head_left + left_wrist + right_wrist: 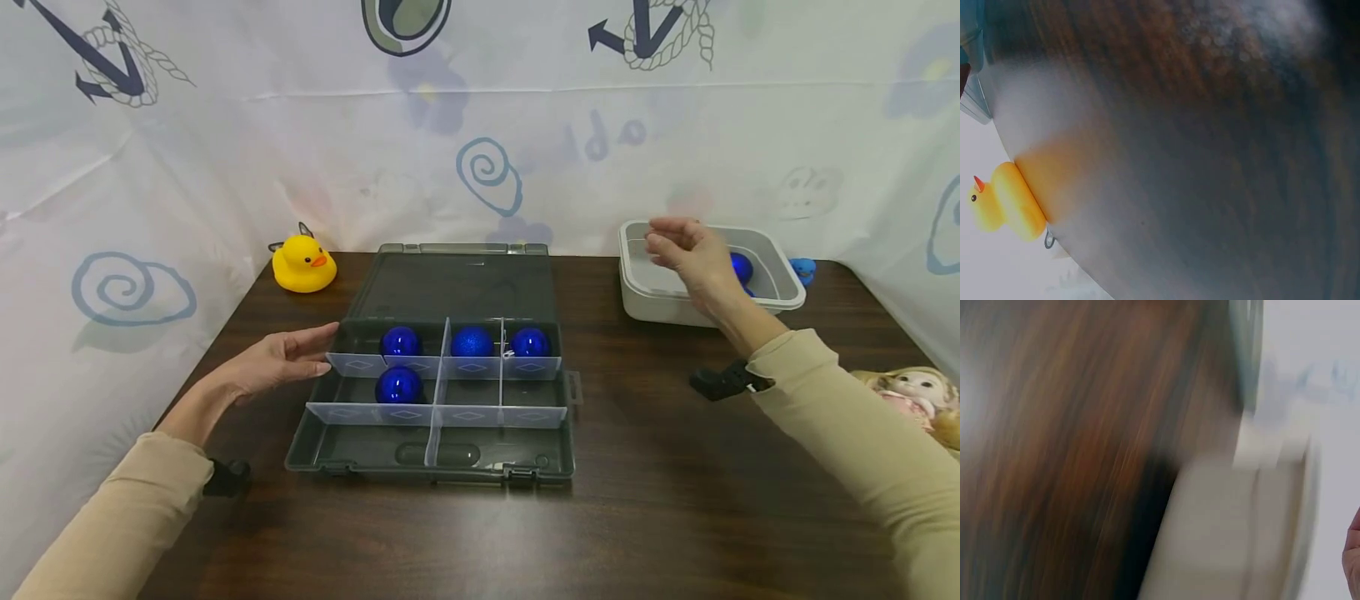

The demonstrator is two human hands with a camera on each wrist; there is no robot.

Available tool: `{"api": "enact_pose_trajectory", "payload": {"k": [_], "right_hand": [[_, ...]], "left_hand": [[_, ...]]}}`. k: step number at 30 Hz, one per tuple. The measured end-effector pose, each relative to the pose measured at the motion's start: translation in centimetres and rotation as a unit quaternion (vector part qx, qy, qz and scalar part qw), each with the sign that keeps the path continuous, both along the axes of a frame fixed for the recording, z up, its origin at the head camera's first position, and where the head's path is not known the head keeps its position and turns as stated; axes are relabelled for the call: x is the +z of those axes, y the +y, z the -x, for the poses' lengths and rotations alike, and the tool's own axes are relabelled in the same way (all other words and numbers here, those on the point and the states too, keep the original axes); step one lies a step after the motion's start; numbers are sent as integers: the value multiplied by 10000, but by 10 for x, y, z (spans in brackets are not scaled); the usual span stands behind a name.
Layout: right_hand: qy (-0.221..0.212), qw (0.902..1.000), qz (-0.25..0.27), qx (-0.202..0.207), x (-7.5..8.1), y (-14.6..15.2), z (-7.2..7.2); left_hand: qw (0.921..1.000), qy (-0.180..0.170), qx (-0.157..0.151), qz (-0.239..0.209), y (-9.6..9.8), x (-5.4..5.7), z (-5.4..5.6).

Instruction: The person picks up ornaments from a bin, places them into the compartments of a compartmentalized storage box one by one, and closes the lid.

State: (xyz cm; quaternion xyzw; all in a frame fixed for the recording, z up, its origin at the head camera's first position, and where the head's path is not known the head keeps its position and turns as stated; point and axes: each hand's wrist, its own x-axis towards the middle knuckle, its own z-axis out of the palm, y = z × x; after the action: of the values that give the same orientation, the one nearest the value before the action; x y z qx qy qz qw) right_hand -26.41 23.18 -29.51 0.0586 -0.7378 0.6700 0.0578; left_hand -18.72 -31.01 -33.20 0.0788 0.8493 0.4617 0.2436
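A dark translucent divider box [315, 450] lies with its lid raised at the back. Three blue baubles, one of them a glittery bauble [472, 342], fill its rear row, one per compartment. Another shiny bauble [399, 385] sits in the middle row's left compartment. My left hand [273, 362] rests at the box's left side, fingers extended along the edge. Over the pale grey tub [652, 308] is my right hand [693, 262], its fingers slightly bent and no object showing between them. Inside that tub, a blue bauble [741, 267] shows beside the wrist, with part of another below it.
A yellow rubber duck [302, 265] stands at the back left of the table. Behind the tub's right end is a small blue toy [803, 270]. A doll [918, 396] lies at the right edge, near my right sleeve. Printed white fabric [330, 142] encloses the table's back and sides.
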Motion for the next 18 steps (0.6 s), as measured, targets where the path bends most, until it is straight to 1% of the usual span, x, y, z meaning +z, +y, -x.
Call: {"api": "enact_pose_trajectory", "payload": {"k": [1,4,6,8,10,11,13,15,18], "right_hand": [[9,9998,90,-196,-3,11,4],[-90,9971,-19,-755,-10,42,13],[-267,9936,-275,-1062,-13,58,17],[-519,9873,-748,-1301,-14,71,20],[-756,9782,-1256,-1470,-14,80,23],[-889,9720,-1529,-1546,-15,84,24],[-1144,9611,-1891,-1655,-15,89,27],[-1342,9534,-2087,-1717,-16,92,28],[-1538,9468,-2220,-1749,-17,95,30]], "left_hand": [[10000,-7,1,-6,0,0,0],[10000,-26,-1,-12,0,0,0],[10000,-44,3,-8,0,0,0],[10000,-42,11,-10,1,1,0],[10000,-32,24,-8,1,1,0],[10000,-30,33,-8,1,2,-1],[10000,-39,44,-16,1,2,-1],[10000,-72,51,-33,1,2,-1],[9999,-128,63,-55,1,2,0]]}}
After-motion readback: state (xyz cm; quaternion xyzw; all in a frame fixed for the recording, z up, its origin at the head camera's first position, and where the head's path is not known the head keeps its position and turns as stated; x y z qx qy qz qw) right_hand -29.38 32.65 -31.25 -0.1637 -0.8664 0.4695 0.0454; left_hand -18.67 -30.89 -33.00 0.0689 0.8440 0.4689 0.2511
